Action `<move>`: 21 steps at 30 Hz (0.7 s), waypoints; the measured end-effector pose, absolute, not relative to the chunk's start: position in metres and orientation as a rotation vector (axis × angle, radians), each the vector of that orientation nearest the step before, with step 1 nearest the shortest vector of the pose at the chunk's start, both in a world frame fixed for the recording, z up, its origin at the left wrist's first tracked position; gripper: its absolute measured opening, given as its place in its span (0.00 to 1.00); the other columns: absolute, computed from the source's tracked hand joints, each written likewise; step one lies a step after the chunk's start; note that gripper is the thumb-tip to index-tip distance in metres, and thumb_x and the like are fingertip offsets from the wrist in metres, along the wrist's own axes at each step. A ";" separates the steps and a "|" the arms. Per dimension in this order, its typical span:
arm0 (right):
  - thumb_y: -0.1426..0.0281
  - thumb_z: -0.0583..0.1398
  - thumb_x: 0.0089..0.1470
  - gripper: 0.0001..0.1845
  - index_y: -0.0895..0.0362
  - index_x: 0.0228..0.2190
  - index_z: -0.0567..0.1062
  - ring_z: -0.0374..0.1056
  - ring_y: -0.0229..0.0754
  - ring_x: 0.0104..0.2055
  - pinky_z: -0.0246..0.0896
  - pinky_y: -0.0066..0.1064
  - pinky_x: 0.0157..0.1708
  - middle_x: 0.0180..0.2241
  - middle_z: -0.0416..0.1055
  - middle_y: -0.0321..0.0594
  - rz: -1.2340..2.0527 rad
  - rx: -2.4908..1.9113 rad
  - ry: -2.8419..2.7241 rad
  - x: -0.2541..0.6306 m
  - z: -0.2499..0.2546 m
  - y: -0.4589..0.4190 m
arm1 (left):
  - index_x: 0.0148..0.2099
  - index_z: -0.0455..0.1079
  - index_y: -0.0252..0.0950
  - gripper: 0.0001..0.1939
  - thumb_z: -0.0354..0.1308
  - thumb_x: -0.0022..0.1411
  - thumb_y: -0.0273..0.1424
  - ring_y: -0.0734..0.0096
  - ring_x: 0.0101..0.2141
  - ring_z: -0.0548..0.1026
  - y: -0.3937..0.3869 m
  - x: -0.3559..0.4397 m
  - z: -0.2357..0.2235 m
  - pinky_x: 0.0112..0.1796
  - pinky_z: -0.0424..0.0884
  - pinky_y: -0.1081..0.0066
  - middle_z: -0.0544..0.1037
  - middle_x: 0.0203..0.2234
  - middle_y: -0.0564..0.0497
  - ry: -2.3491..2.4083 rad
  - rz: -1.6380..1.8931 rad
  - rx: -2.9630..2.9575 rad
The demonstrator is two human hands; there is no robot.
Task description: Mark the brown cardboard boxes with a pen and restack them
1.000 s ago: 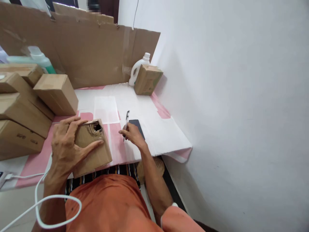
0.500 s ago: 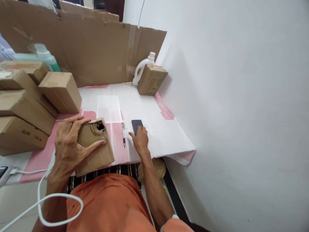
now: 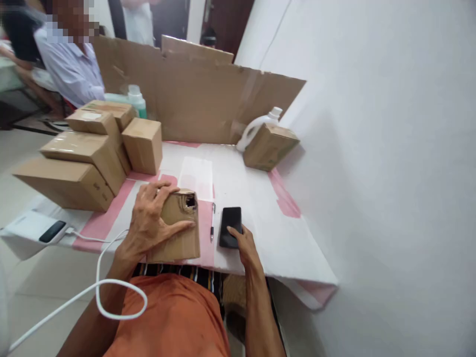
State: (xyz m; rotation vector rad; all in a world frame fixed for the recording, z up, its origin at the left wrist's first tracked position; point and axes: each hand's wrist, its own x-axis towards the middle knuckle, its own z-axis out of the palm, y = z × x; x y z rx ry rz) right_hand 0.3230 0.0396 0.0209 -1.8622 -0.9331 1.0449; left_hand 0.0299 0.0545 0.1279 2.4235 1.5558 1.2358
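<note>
My left hand (image 3: 150, 220) is spread over a small cardboard box (image 3: 182, 243) at the table's front edge, gripping it with the thumb across its top and the fingers at its far left side. A torn, dark hole shows in the box's far right corner. Farther right, my right hand (image 3: 246, 244) holds a black smartphone (image 3: 231, 220) by its right edge, thumb over the screen and the other fingers mostly hidden. Between box and phone lies a pen (image 3: 212, 223).
Several cardboard boxes (image 3: 74, 171) stand at left, near a white power bank (image 3: 35, 229) with a cable (image 3: 98, 277). A cardboard screen (image 3: 201, 99) runs along the back. A white jug (image 3: 256, 130) and another box (image 3: 271, 148) are near the wall. Someone sits beyond at left.
My right hand has gone from reaching over the phone to gripping its right side, and the phone has come nearer the front edge. My left hand stays on the box. The view has shifted left.
</note>
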 end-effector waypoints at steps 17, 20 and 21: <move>0.25 0.54 0.54 0.51 0.58 0.48 0.85 0.82 0.59 0.47 0.80 0.50 0.48 0.43 0.85 0.54 1.988 -0.575 -0.666 0.212 0.143 -0.041 | 0.59 0.73 0.40 0.24 0.67 0.61 0.33 0.49 0.53 0.74 0.043 0.031 0.126 0.56 0.72 0.53 0.78 0.55 0.43 1.540 1.284 2.422; 0.29 0.56 0.59 0.46 0.58 0.49 0.85 0.83 0.57 0.44 0.79 0.50 0.49 0.45 0.85 0.53 2.084 -0.535 -0.638 0.205 0.142 -0.045 | 0.60 0.73 0.39 0.22 0.61 0.63 0.29 0.50 0.54 0.74 0.044 0.032 0.124 0.57 0.72 0.53 0.77 0.55 0.42 1.515 1.305 2.439; 0.31 0.57 0.60 0.45 0.58 0.49 0.85 0.83 0.57 0.44 0.79 0.50 0.49 0.46 0.85 0.53 2.098 -0.532 -0.627 0.204 0.141 -0.047 | 0.60 0.73 0.39 0.22 0.60 0.64 0.28 0.50 0.55 0.74 0.044 0.032 0.124 0.58 0.71 0.52 0.77 0.55 0.42 1.516 1.305 2.439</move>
